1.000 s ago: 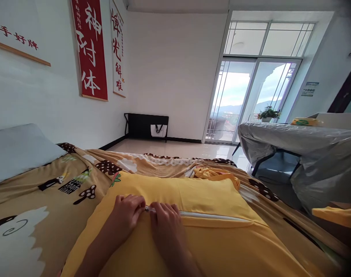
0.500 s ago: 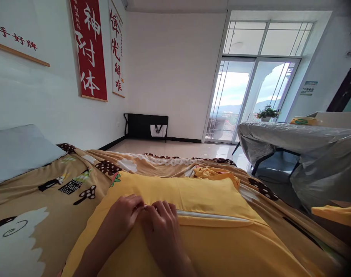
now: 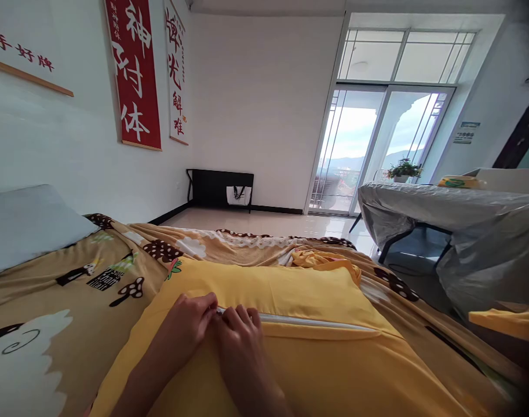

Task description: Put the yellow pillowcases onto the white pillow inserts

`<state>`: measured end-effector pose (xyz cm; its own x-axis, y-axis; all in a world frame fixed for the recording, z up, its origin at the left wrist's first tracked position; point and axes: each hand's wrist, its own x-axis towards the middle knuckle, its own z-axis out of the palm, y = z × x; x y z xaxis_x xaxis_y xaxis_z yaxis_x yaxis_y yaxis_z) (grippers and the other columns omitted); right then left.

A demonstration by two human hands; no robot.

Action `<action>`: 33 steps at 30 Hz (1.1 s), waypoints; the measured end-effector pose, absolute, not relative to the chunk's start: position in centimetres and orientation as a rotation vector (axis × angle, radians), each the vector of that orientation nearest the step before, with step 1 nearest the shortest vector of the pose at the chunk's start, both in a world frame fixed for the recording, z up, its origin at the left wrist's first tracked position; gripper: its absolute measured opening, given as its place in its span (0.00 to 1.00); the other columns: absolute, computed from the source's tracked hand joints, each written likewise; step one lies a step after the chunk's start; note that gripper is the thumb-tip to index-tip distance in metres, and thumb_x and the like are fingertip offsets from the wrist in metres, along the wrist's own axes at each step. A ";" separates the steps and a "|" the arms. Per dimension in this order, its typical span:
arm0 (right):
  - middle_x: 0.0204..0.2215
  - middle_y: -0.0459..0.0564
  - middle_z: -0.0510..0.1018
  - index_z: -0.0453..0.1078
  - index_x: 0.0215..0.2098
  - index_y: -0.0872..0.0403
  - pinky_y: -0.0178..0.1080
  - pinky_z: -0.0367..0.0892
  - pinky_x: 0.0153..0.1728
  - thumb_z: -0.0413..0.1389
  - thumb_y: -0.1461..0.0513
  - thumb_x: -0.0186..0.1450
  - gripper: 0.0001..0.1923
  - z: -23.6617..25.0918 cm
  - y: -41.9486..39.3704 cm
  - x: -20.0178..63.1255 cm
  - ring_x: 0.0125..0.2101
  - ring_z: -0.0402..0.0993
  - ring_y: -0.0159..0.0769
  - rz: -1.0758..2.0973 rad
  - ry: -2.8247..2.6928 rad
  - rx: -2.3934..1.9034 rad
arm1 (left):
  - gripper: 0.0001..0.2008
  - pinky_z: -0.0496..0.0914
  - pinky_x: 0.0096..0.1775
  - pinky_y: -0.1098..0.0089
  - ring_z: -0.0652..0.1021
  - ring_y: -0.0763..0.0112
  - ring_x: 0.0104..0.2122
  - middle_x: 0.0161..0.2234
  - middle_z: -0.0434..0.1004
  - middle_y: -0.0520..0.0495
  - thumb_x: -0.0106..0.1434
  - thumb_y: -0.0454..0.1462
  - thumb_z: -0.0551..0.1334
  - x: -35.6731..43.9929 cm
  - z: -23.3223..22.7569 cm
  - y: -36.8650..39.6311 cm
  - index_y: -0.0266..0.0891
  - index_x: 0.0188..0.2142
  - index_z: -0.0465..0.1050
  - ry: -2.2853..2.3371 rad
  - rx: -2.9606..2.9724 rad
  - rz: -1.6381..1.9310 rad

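Note:
A plump yellow pillow (image 3: 316, 289) lies in front of me, with a white zipper (image 3: 316, 321) running across its cover. My left hand (image 3: 190, 318) is closed, pinching at the left part of the zipper. Right beside it, my right hand (image 3: 240, 333) is also closed, fingers curled down on the zipper seam. The fingertips of both hands nearly meet, and whatever small part they pinch there is hidden. To the right of my hands the zipper shows as a straight pale line.
Under the pillow spreads a tan patterned blanket (image 3: 94, 313). Crumpled yellow cloth (image 3: 320, 259) lies behind the pillow. A pale blue pillow (image 3: 33, 226) rests at the left. Across the floor, a plastic-covered table (image 3: 442, 202) stands at the right.
My right hand has shifted slightly left and down, and a bit more zipper shows beside it. My left hand stays in nearly the same place.

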<state>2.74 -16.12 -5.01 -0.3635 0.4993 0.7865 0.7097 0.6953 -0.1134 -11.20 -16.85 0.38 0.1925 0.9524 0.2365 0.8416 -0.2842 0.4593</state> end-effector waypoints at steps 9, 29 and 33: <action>0.29 0.46 0.73 0.69 0.33 0.53 0.40 0.55 0.36 0.56 0.72 0.56 0.10 -5.1 -16.1 2.8 0.32 0.64 0.34 -0.257 -2.136 -0.922 | 0.12 0.55 0.37 0.65 0.70 0.66 0.30 0.29 0.74 0.49 0.67 0.37 0.45 -11.3 0.5 -16.8 0.40 0.29 0.62 1.729 2.285 0.617; 0.37 0.44 0.78 0.66 0.32 0.52 0.39 0.55 0.42 0.54 0.74 0.55 0.12 -4.7 -16.3 2.8 0.39 0.69 0.32 -0.171 -2.233 -0.892 | 0.13 0.52 0.44 0.58 0.73 0.64 0.35 0.32 0.77 0.49 0.64 0.34 0.45 -14.9 1.0 -17.0 0.40 0.32 0.67 2.050 2.178 0.387; 0.36 0.44 0.78 0.66 0.32 0.52 0.38 0.55 0.42 0.53 0.74 0.55 0.12 -4.8 -16.2 2.8 0.39 0.69 0.33 -0.156 -2.250 -0.892 | 0.12 0.53 0.43 0.59 0.73 0.63 0.37 0.33 0.77 0.48 0.63 0.36 0.47 -16.5 0.9 -16.7 0.40 0.31 0.68 2.094 2.095 0.344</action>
<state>2.84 -16.22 -4.81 -0.5173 0.5564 0.6503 0.6406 0.7555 -0.1369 -16.48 -16.69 0.87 -0.0061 0.9988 0.0494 0.9621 -0.0076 0.2724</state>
